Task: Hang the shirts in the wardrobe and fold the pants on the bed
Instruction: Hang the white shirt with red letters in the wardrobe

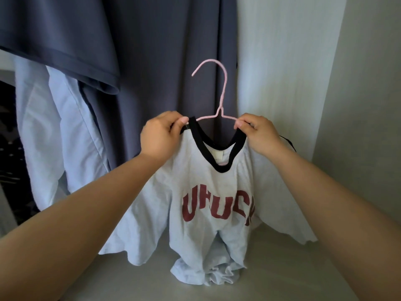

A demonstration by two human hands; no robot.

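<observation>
White shirt point(208, 192) on a pink hanger point(219, 92)

Left hand point(160, 135) and right hand point(258, 133) each pinch its black collar (hem bunched below).

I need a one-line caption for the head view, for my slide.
Left hand and right hand pinch the black collar of a white T-shirt on a pink hanger, before a dark blue garment.

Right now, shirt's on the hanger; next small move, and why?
Probably raise the pink hanger to hanging height: its hook is free, left hand and right hand pinch the collar of the white shirt, and the hem bunches on the shelf.
</observation>
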